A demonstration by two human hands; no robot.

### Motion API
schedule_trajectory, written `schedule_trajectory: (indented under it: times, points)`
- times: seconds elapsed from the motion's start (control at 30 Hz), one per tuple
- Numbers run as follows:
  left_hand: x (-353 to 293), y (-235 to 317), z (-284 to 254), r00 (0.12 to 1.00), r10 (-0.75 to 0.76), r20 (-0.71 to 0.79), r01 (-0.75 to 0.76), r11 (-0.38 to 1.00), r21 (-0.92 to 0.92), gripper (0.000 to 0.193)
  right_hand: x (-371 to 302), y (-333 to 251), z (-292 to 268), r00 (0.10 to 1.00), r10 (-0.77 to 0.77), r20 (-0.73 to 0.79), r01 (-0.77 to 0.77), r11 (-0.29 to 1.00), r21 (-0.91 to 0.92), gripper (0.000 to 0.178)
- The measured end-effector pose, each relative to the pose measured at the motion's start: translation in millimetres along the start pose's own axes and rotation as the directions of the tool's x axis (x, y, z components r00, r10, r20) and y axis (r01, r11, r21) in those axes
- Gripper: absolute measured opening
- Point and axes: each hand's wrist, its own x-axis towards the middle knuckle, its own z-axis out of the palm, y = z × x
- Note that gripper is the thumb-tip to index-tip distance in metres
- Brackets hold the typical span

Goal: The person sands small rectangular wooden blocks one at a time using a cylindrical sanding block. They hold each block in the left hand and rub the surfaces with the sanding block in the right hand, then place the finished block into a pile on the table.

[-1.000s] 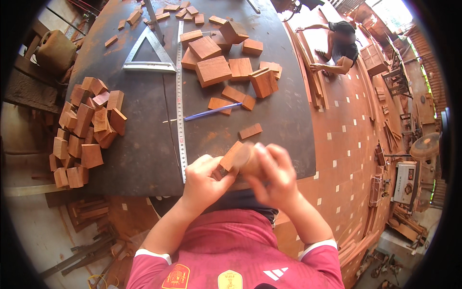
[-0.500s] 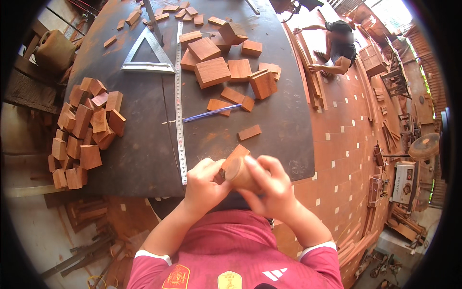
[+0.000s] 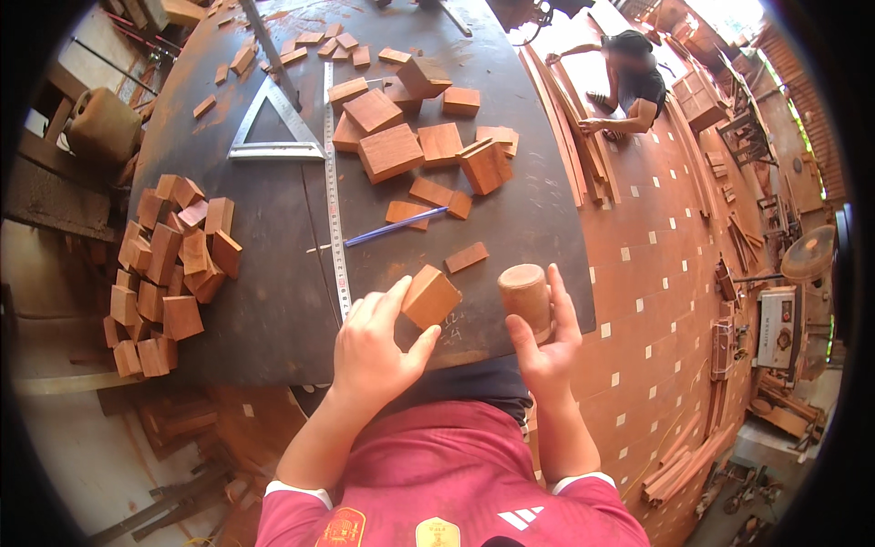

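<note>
Rounded beige jug (image 3: 102,126) stood left. Left hand (image 3: 372,351) pinched square-edged brown wooden block (image 3: 431,296); right hand (image 3: 549,357) clasped tan cylinder (image 3: 525,294), now apart.

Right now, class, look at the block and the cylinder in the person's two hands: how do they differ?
Shape: the block has flat faces and sharp corners, while the cylinder has a round end and curved side.
Colour: the block is a warm orange-brown; the cylinder is a duller, paler brown.
Place: the block is in the left hand, the cylinder in the right hand.
Both are brownish and held clear of the pile.
</note>
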Motion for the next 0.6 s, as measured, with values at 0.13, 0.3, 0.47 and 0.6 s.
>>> schedule_trajectory:
  times: [0.13, 0.3, 0.47, 0.6]
  points:
    - [22.5, -0.8, -0.3, 0.999, -0.034, 0.030, 0.034, 0.999, 0.002, 0.050, -3.2, -2.1, -5.2, 0.994, -0.097, 0.058, 0.105, 0.984, -0.141, 0.076]
    - [41.0, 3.5, -5.1, 0.980, -0.066, 0.185, 0.082, 0.993, -0.081, 0.044, -3.5, -1.9, -10.8, 0.992, -0.124, 0.025, 0.126, 0.978, -0.169, 0.073]
    - [37.6, 7.7, -2.5, 0.996, -0.087, -0.009, 0.081, 0.953, -0.294, 0.038, -6.0, 0.9, -11.9, 0.991, -0.135, -0.015, 0.130, 0.975, -0.182, 0.073]
    - [18.4, 1.6, 4.5, 0.981, -0.182, 0.074, 0.195, 0.945, -0.262, 0.038, -4.0, -3.3, -7.5, 0.986, -0.166, 0.000, 0.162, 0.966, -0.201, 0.072]
